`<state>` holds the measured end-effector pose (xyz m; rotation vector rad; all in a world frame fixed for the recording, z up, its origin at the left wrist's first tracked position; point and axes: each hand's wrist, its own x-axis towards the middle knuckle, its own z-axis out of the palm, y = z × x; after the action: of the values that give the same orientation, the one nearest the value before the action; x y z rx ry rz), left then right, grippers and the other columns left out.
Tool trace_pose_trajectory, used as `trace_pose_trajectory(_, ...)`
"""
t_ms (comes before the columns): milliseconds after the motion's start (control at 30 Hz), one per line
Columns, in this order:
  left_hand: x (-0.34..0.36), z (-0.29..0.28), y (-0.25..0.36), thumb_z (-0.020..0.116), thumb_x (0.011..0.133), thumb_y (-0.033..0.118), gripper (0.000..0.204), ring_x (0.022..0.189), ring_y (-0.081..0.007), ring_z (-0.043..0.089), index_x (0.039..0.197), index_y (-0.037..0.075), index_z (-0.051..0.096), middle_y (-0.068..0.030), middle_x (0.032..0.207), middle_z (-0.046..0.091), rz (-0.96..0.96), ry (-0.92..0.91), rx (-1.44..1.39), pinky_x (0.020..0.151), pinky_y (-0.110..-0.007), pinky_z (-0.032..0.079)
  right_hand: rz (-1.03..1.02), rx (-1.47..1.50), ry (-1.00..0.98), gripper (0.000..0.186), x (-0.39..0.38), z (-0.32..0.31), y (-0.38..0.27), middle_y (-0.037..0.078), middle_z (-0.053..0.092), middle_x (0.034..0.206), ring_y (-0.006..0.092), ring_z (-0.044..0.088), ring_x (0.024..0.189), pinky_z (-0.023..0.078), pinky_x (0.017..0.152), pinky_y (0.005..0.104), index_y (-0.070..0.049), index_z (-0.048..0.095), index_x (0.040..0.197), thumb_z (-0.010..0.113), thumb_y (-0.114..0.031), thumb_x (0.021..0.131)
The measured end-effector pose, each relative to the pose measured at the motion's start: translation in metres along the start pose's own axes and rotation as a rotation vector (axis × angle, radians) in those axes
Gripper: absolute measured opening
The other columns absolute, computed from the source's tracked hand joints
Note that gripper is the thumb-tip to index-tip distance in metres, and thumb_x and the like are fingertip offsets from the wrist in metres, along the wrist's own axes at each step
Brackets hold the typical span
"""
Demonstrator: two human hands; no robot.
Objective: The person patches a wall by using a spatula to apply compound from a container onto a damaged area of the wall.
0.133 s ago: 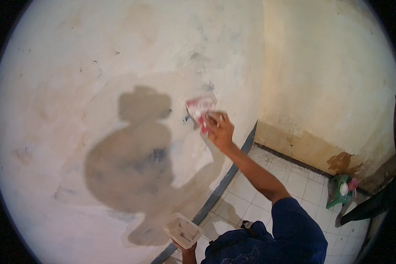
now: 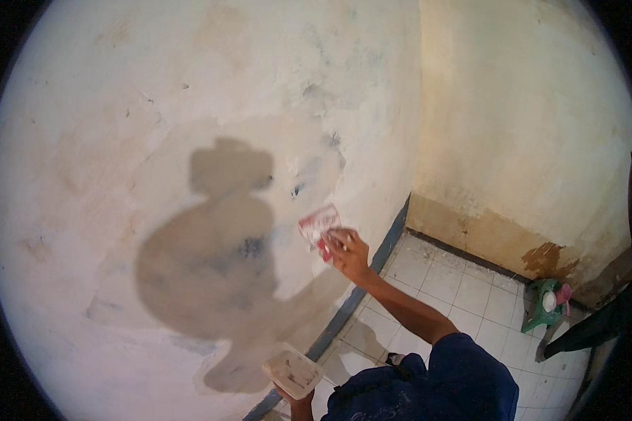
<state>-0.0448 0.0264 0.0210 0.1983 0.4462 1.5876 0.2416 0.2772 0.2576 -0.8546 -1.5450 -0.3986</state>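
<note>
R hand (image 2: 350, 254) is gripping scraper (image 2: 319, 221) at wall (image 2: 119, 126). L hand (image 2: 296, 403) is clamping tub (image 2: 286, 365) from below, lower, nr wall. Poss risks: slack L grip tipping tub; uneven R pressure scoring wall.

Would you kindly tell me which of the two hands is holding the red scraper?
The right hand, at the end of the raised arm: it grips the red scraper, while the left hand holds the shallow, pale tray.
</note>
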Motion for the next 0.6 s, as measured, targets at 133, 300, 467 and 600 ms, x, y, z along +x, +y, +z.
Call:
trace_pose_trajectory(133,-0.02,-0.011,-0.01,0.038,0.09,0.06,0.061,0.117,-0.0296,0.053,0.134,0.017,0.047,-0.0043,0.129,0.054,-0.061,0.103,-0.036,0.096,-0.054,0.043,0.016,0.093,-0.054,0.044,-0.045,-0.032,0.01,0.008,0.064,0.108,0.0292,0.06,0.094,0.052,0.066,0.0338,-0.008,0.071,0.102,0.059,0.004,0.061)
trace_pose_trajectory(300,-0.013,-0.021,-0.002,0.037,0.09,0.062,0.062,0.115,-0.0293,0.054,0.133,0.017,0.048,-0.0035,0.126,0.056,-0.019,0.128,-0.001,0.096,-0.052,0.044,0.147,-0.152,0.272,0.031,0.041,-0.023,0.056,0.01,0.062,0.093,0.0298,0.057,0.084,0.048,0.072,0.0379,-0.005,0.07,0.1,0.061,0.006,0.073)
trace_pose_trajectory(467,-0.023,0.011,-0.002,0.038,0.09,0.062,0.063,0.116,-0.0294,0.053,0.133,0.017,0.048,-0.0038,0.126,0.056,-0.046,0.104,-0.017,0.096,-0.052,0.044,0.137,-0.218,0.347,0.035,0.106,-0.026,0.078,0.011,0.064,0.095,0.03,0.057,0.084,0.047,0.072,0.0371,-0.005,0.07,0.102,0.061,0.007,0.071)
trace_pose_trajectory(600,-0.031,-0.001,-0.003,0.038,0.09,0.061,0.062,0.117,-0.0288,0.053,0.133,0.018,0.048,-0.0033,0.127,0.056,0.084,0.036,0.223,0.097,-0.052,0.043,0.207,-0.274,0.157,0.033,0.053,-0.019,0.062,0.011,0.065,0.097,0.0323,0.059,0.083,0.05,0.073,0.0385,-0.005,0.07,0.098,0.061,0.005,0.068)
